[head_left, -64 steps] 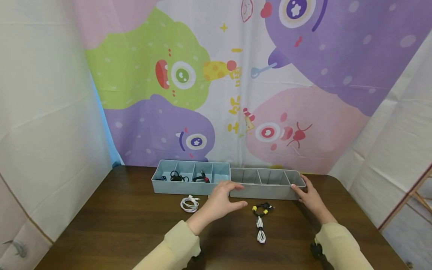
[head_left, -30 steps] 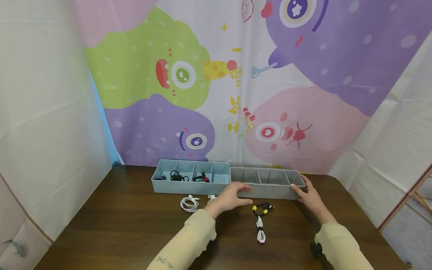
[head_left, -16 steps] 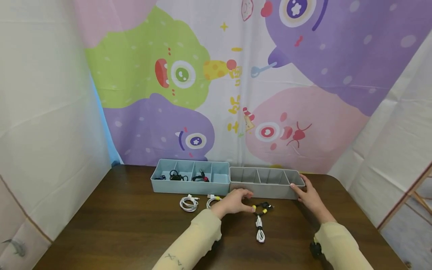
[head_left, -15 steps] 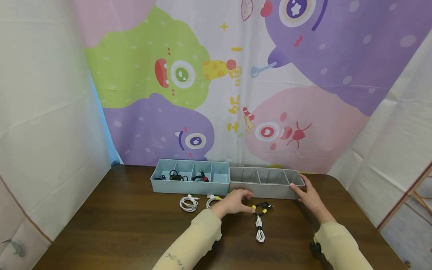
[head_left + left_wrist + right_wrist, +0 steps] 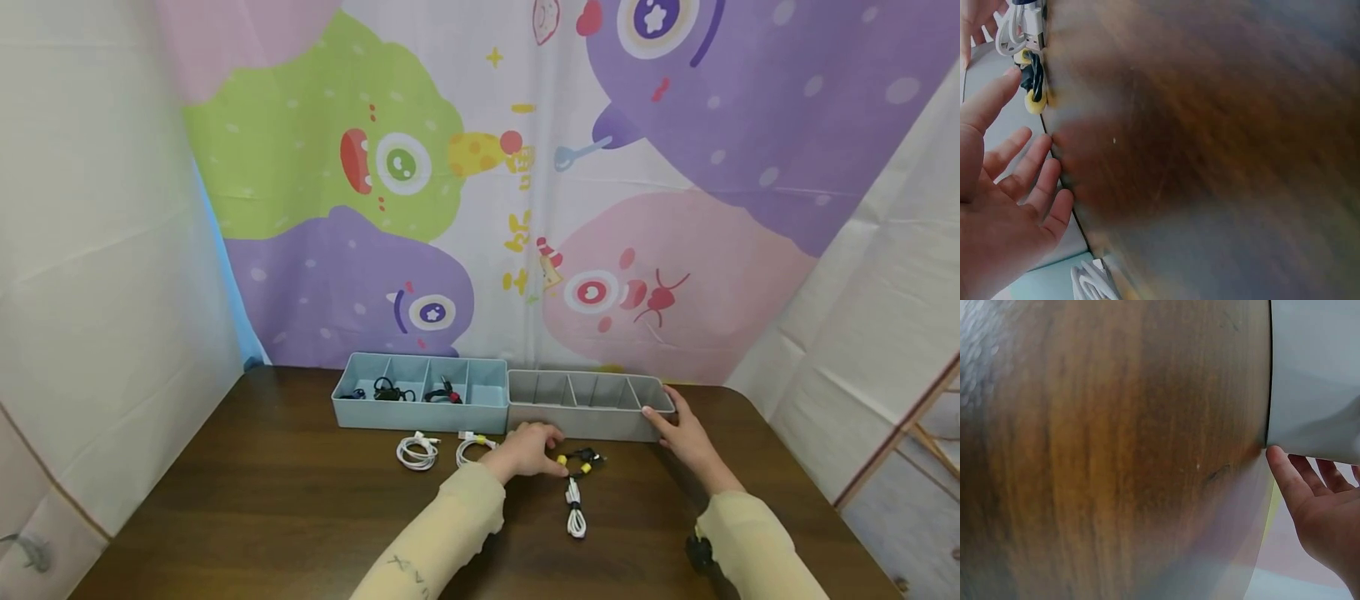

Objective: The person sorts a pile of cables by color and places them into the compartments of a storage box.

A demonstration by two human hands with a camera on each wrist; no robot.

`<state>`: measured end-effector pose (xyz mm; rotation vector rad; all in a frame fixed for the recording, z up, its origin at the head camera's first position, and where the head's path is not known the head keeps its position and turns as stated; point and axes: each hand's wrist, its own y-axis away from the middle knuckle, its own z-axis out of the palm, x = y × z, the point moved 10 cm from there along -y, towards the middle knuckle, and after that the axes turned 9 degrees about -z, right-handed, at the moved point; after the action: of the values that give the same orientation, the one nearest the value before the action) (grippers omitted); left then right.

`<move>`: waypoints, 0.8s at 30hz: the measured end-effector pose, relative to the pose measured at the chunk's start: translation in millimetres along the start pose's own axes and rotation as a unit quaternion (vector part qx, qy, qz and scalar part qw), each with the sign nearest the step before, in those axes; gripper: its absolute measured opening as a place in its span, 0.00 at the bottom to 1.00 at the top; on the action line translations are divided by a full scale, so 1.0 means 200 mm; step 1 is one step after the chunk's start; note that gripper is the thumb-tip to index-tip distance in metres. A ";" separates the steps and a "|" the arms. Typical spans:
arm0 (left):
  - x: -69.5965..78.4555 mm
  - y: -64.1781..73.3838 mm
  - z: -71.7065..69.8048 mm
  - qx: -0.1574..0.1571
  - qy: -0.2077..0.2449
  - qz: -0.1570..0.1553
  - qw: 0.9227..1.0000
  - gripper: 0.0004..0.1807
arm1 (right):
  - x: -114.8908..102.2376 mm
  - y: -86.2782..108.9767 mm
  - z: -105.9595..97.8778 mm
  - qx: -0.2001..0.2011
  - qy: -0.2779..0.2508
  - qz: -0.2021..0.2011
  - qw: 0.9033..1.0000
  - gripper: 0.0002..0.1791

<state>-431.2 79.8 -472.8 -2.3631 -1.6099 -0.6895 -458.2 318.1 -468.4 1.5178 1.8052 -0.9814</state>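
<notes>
My left hand [image 5: 528, 452] hovers just left of a coiled black cable with yellow bands [image 5: 586, 468]. Its thumb is apart from its loosely bent fingers, with nothing between them; in the left wrist view the thumb tip [image 5: 1012, 74] appears close to that cable, and contact cannot be told. With my right hand [image 5: 684, 433] I hold the right end of a grey divided box [image 5: 592, 423], thumb at the front, fingers round the end. Below the black cable lies a bundled white cable with a black tie [image 5: 575, 515]. The grey box's visible compartments hold nothing.
A light blue divided box [image 5: 420, 417] adjoins the grey one on the left, with dark cables in several compartments. In front of it lie a coiled white cable [image 5: 417, 452] and a white cable with a yellow tie [image 5: 470, 450]. A patterned curtain [image 5: 517, 317] hangs behind the table [image 5: 300, 508].
My left hand has moved right and down, from before the boxes to beside the black cable, uncovering the yellow-tied white cable. My right hand stays at the grey box's end.
</notes>
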 end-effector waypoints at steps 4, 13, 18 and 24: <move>0.02 0.01 0.00 0.001 -0.016 0.002 1.000 0.26 | 0.00 0.00 0.00 0.000 -0.001 0.001 1.000 0.43; 0.03 0.01 0.01 0.024 -0.046 -0.003 0.999 0.13 | 0.00 0.00 0.00 0.005 0.001 -0.003 1.000 0.42; 0.02 0.00 0.02 0.042 -0.053 0.001 0.998 0.07 | 0.01 -0.01 0.00 0.005 0.001 -0.001 1.000 0.43; 0.02 0.01 0.03 0.050 -0.057 0.003 0.997 0.07 | 0.01 0.00 0.01 0.001 -0.002 0.001 1.000 0.43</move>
<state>-426.4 84.6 -474.9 -2.3721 -1.6398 -0.4687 -458.9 318.3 -470.6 1.5176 1.7988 -0.9851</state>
